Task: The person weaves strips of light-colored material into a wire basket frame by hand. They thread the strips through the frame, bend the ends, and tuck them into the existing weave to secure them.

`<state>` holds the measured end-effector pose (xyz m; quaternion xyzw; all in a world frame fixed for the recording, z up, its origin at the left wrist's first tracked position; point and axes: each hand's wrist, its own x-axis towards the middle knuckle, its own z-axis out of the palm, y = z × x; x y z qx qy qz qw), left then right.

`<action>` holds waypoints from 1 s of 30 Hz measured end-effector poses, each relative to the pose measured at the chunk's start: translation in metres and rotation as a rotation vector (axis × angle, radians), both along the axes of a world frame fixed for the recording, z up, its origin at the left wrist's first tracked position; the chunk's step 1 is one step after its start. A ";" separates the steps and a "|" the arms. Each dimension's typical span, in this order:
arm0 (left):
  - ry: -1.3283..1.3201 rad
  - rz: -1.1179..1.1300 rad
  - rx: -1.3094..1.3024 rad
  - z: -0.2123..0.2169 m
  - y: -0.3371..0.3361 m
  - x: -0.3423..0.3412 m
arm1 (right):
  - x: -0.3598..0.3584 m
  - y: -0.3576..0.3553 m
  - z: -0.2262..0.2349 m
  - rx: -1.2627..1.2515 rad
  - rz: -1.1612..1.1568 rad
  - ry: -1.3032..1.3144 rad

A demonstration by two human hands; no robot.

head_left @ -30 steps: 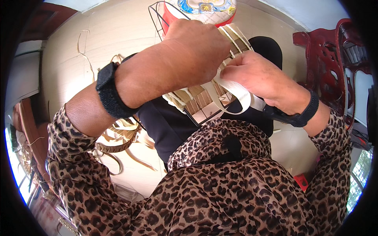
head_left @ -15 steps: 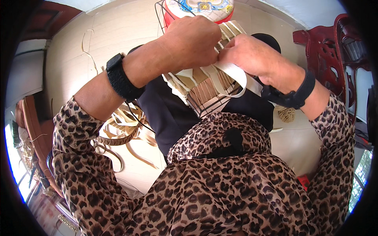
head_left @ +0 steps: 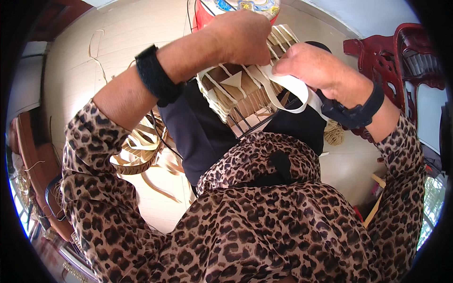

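A wire-framed piece of weaving, with tan strips running through cream-wrapped bars, rests over my lap. My left hand lies over its far part, closed, its fingertips turned down and hidden behind the hand. Close beside it my right hand is closed in a pinch on a flat cream strip. That strip hangs in a loop below the two hands, over the weaving's right edge. Bare black wires show at the near end of the frame.
Behind the weaving stands a red round stool with a patterned top. Loose pale strips lie in a ring on the floor at left. A ball of twine sits on the right, and a carved dark-red chair stands farther right.
My left hand has moved slightly up and right, and my right hand slightly right and down. More of the weaving shows beneath them. The cream strip's loop has shifted a little right.
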<state>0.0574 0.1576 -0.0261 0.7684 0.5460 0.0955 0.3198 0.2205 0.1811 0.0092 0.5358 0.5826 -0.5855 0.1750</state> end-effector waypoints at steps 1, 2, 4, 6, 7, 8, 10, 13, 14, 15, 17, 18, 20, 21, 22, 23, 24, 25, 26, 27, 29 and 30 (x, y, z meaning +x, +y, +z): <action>0.065 -0.024 -0.210 0.012 0.010 -0.001 | -0.001 0.003 0.000 -0.007 -0.039 0.001; 0.064 -0.019 -0.205 0.008 0.014 -0.001 | -0.002 0.006 0.000 -0.013 -0.078 0.003; 0.038 -0.029 -0.210 -0.001 0.022 -0.001 | -0.002 0.006 -0.003 0.041 -0.112 -0.001; -0.074 -0.037 -0.155 -0.007 0.026 -0.007 | -0.001 0.009 -0.008 0.033 -0.103 0.016; -0.130 0.049 -0.398 0.002 0.025 -0.010 | -0.002 0.011 -0.008 0.019 -0.094 0.032; -0.187 0.135 -0.640 0.009 0.025 -0.011 | -0.002 0.012 -0.007 0.025 -0.093 0.035; -0.266 0.166 -0.705 0.011 0.024 -0.013 | -0.002 0.008 0.000 -0.025 -0.097 0.023; -0.229 0.179 -0.849 0.027 0.017 -0.012 | 0.004 -0.001 0.003 -0.009 -0.073 0.073; -0.225 0.176 -0.850 0.027 0.018 -0.014 | 0.005 -0.001 0.003 -0.009 -0.058 0.073; -0.246 0.176 -0.890 0.026 0.019 -0.018 | 0.007 -0.003 0.005 0.013 -0.051 0.063; -0.265 0.180 -0.911 0.022 0.016 -0.019 | 0.009 -0.013 0.009 0.066 -0.067 0.086; -0.310 0.196 -0.960 0.021 0.013 -0.018 | 0.009 -0.019 0.012 0.111 -0.082 0.106; -0.332 0.189 -1.018 0.021 0.009 -0.015 | 0.012 -0.031 0.011 0.148 -0.117 0.111; -0.324 0.184 -1.039 0.022 0.007 -0.014 | 0.013 -0.035 0.010 0.145 -0.120 0.116; -0.324 0.176 -1.064 0.026 0.006 -0.011 | 0.016 -0.037 0.009 0.138 -0.123 0.112; -0.311 0.116 -1.078 0.038 0.006 -0.014 | 0.019 -0.037 0.007 0.177 -0.072 0.110; -0.307 0.105 -1.083 0.036 0.004 -0.014 | 0.019 -0.039 0.006 0.175 -0.084 0.106; -0.385 0.166 -1.134 0.037 0.003 -0.014 | 0.018 -0.039 0.009 0.190 -0.077 0.102; -0.463 0.226 -1.184 0.038 0.002 -0.014 | 0.017 -0.038 0.013 0.206 -0.072 0.099; -0.488 0.251 -1.174 0.040 0.003 -0.013 | 0.017 -0.035 0.018 0.211 -0.067 0.094; -0.471 0.256 -1.169 0.042 -0.001 -0.009 | 0.016 -0.036 0.024 0.195 0.014 0.062; -0.452 0.258 -1.161 0.041 -0.002 -0.008 | 0.016 -0.036 0.023 0.191 0.016 0.060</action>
